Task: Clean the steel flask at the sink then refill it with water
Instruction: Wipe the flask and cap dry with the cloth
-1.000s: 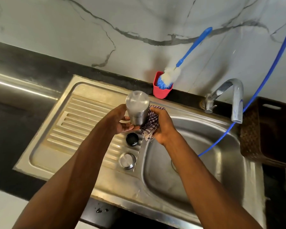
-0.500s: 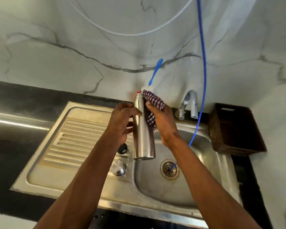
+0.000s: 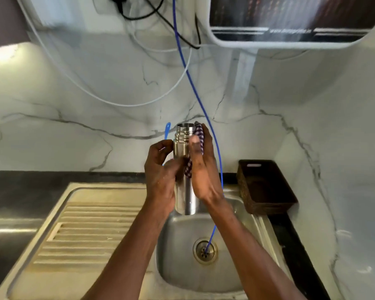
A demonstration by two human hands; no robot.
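The steel flask (image 3: pixel 185 180) stands upright in the air above the far rim of the sink basin (image 3: pixel 182 267), held between both hands. Its body is a plain brushed-steel cylinder, shiny with bright vertical reflections, and its open mouth faces up, showing a threaded neck with several rings and no cap on it. The left hand (image 3: pixel 160 174) grips the flask from the 9 o'clock side, fingers (image 3: pixel 158 148) curled round the upper body. The right hand (image 3: pixel 204 169) presses a checked cloth (image 3: pixel 198 137) against the flask's 3 o'clock side, fingers wrapped round the cloth and the neck, the thumb lying across the front just below the threads. A corner of the cloth hangs down between the two hands.

A thin blue hose (image 3: pixel 195 89) runs from the wall at 12 o'clock down past the right hand and ends at the drain (image 3: pixel 205 251) in the basin. The ribbed draining board (image 3: pixel 91 234) lies at 8 o'clock of the flask. A dark woven basket (image 3: pixel 266 187) sits on the black desk (image 3: pixel 52 180) at 3 o'clock. The tip of a blue brush handle (image 3: pixel 167 131) shows just behind the left hand.
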